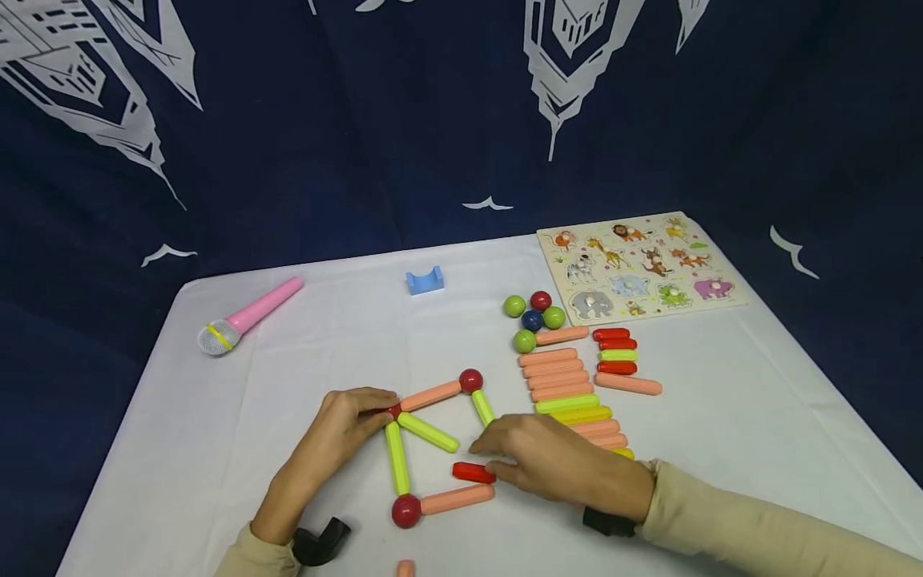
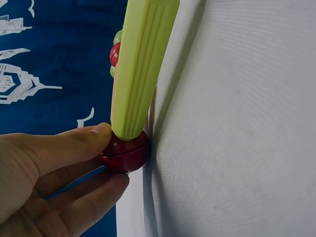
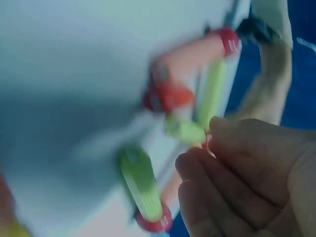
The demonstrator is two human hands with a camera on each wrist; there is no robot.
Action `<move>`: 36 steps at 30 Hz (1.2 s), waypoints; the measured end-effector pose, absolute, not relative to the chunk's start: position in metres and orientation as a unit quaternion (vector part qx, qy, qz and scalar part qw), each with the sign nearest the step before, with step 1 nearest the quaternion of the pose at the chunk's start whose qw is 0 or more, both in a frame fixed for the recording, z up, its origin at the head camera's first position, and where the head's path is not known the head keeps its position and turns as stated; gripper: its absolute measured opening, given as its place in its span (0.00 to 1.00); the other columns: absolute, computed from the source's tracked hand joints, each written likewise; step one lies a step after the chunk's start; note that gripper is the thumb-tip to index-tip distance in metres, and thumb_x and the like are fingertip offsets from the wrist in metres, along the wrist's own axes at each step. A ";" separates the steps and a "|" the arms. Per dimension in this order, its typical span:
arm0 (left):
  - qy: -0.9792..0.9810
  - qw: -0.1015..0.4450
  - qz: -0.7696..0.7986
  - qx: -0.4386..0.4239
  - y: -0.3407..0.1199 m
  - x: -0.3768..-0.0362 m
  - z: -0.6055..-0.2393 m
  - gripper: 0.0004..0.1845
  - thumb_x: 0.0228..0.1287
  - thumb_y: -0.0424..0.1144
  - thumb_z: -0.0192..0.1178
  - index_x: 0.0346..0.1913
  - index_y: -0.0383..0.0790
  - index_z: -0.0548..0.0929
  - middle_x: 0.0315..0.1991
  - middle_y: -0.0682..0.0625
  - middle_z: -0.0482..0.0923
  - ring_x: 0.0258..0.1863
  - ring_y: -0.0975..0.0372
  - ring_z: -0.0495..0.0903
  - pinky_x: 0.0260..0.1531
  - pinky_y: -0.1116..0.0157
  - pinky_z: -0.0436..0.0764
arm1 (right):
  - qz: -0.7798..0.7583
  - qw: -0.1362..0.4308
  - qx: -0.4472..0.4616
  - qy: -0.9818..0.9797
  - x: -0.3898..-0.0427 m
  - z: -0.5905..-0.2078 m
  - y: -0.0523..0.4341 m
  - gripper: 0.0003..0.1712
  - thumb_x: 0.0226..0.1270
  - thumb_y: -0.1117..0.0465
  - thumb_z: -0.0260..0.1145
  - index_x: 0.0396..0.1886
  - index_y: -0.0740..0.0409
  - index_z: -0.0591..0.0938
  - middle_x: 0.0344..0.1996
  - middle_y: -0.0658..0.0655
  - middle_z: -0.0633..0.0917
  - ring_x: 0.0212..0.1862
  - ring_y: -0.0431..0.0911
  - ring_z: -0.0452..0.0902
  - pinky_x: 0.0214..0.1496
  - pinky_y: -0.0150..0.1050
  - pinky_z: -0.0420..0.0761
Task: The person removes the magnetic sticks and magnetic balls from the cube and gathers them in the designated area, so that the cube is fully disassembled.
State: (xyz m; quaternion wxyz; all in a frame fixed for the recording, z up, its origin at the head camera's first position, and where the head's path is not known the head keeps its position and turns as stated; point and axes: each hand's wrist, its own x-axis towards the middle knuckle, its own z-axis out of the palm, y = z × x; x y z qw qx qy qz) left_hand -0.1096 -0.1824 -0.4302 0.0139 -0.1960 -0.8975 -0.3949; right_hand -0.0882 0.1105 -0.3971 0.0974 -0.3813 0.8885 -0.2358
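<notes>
My left hand (image 1: 344, 426) pinches a dark red ball (image 2: 127, 154) between thumb and fingertips. From that ball extend a salmon stick (image 1: 430, 395) and two lime-green sticks, one (image 1: 429, 432) pointing into the middle and one (image 1: 397, 458) running toward a nearer red ball (image 1: 406, 510). Another salmon stick (image 1: 457, 499) joins this nearer ball. At the far corner, a red ball (image 1: 471, 381) carries a further lime-green stick (image 1: 482, 407). My right hand (image 1: 551, 461) has nothing between its parted thumb and fingers (image 3: 190, 163). Its thumb overlaps a short red stick (image 1: 473, 473) in the head view.
Right of centre lie rows of salmon, green and yellow sticks (image 1: 558, 379), with short red sticks (image 1: 616, 368) beside them. Loose balls (image 1: 554, 317) sit near an animal puzzle board (image 1: 642, 268). Farther back are a blue cradle-shaped block (image 1: 425, 281) and a pink toy microphone (image 1: 252, 315).
</notes>
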 end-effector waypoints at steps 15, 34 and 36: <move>-0.894 0.017 -0.403 -0.197 -0.179 -0.111 -0.434 0.13 0.54 0.24 0.71 0.44 0.31 0.88 0.44 0.44 0.86 0.47 0.53 0.84 0.45 0.63 0.85 | -0.243 0.093 -0.384 0.886 -0.074 -0.411 0.102 0.12 0.61 0.66 0.71 0.45 0.56 0.89 0.38 0.46 0.87 0.42 0.35 0.81 0.46 0.31 0.83; -0.893 0.013 -0.405 -0.194 -0.185 -0.110 -0.432 0.13 0.53 0.24 0.71 0.44 0.32 0.89 0.44 0.44 0.86 0.47 0.53 0.85 0.43 0.64 0.85 | -0.147 0.011 -0.178 0.973 -0.102 -0.398 0.254 0.16 0.54 0.66 0.77 0.44 0.62 0.88 0.39 0.56 0.88 0.43 0.52 0.83 0.48 0.56 0.83; -0.893 0.012 -0.406 -0.195 -0.184 -0.110 -0.433 0.13 0.53 0.24 0.71 0.44 0.32 0.89 0.44 0.44 0.86 0.47 0.53 0.85 0.44 0.64 0.85 | -0.132 0.006 -0.170 0.977 -0.102 -0.406 0.256 0.15 0.55 0.66 0.77 0.44 0.62 0.88 0.38 0.56 0.87 0.43 0.53 0.83 0.48 0.56 0.83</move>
